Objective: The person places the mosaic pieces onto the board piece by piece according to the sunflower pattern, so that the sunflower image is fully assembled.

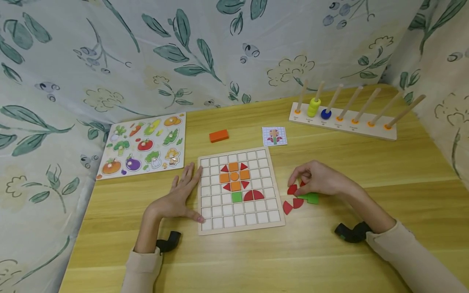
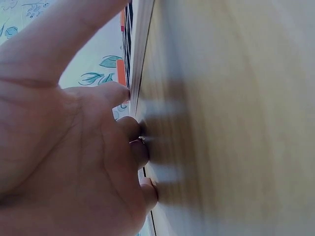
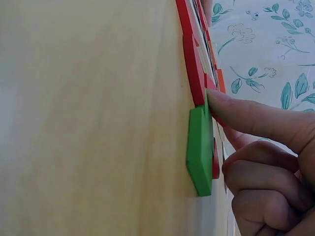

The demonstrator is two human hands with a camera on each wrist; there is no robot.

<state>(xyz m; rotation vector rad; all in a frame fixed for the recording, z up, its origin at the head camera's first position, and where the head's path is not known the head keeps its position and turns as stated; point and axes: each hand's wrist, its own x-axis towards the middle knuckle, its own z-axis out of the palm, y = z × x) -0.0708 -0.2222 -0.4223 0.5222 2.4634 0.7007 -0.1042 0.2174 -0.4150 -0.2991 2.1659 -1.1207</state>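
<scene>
A wooden grid board (image 1: 216, 224) lies flat on the table. In its cells sit orange squares (image 1: 233, 167) around an orange circle (image 1: 234, 176), small red triangles (image 1: 227, 186), a green square (image 1: 237, 197) and two red quarter-circles (image 1: 258, 195). My left hand (image 1: 174, 203) rests along the board's left edge, fingers spread, thumb at the near corner. To the board's right, my right hand (image 1: 318, 179) pinches a red quarter-circle piece (image 1: 292, 189) between thumb and forefinger, low over a small pile. Loose red quarter-circles (image 1: 298, 203) and green pieces (image 3: 199, 152) lie beneath and beside that hand.
Behind the board are a small pattern card (image 1: 275, 136) and an orange block (image 1: 219, 136). A vegetable picture board (image 1: 146, 145) lies back left. At back right stands a peg rack (image 1: 342, 122) with yellow and blue beads. Patterned cloth (image 1: 220, 53) hangs behind the table.
</scene>
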